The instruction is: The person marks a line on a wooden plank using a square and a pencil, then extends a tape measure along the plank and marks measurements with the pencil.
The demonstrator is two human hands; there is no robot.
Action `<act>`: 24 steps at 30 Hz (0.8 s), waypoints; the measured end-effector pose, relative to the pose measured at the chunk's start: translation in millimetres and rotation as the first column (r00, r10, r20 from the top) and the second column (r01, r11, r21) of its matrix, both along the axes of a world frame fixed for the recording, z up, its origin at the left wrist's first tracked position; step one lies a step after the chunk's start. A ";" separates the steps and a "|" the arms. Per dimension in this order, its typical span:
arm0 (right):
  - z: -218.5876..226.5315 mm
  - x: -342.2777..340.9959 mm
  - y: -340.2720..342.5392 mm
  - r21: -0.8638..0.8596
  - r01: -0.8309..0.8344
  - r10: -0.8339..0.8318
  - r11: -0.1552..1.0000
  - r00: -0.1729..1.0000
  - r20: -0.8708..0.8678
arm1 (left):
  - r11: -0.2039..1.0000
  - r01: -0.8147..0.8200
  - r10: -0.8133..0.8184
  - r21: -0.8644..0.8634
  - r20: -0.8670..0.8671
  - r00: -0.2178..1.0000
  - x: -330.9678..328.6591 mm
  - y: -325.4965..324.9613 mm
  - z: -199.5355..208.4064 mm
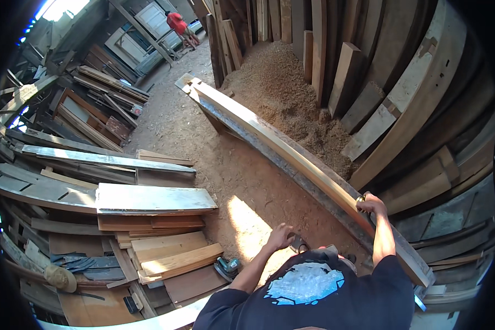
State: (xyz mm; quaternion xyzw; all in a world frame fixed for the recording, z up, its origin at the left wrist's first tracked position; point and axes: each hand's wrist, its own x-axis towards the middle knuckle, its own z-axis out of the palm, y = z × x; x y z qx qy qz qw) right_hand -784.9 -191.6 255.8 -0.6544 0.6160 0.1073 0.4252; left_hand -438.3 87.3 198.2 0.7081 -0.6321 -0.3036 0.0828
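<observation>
A long pale timber beam (291, 154) lies lengthwise on a narrow, weathered bench (313, 190), running from the far middle to the near right. At its near part, my right hand (374, 204) is closed around a small black-and-yellow object (361, 203), held against the beam's top. My fingers cover much of that object, so its kind does not show clearly. My left hand (282, 236) hangs in front of my body, left of the bench and apart from it. Its fingers are loosely bent and slightly apart, with nothing visible in them.
Planks (346, 77) lean upright along the right side, beside a heap of wood shavings (286, 82). Stacked boards (157, 198) fill the left; a green power tool (227, 268) and a cap (60, 278) lie among them. A person in red (177, 23) stands far off.
</observation>
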 end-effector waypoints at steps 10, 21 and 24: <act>14.2 147.2 -44.9 -0.038 -0.015 0.015 0.999 1.000 -0.003 | 0.780 -0.487 0.533 0.393 -0.009 0.846 125.4 208.5 -35.8; 39.4 378.6 -127.3 -0.222 -0.240 0.234 0.945 0.971 -0.052 | 0.422 -0.864 0.551 -0.276 -0.678 0.486 340.2 -16.1 188.3; 11.2 426.5 -181.3 -0.205 -0.303 0.314 0.931 0.949 0.022 | 0.615 -0.773 0.590 -0.155 -0.559 0.582 387.8 -18.6 166.6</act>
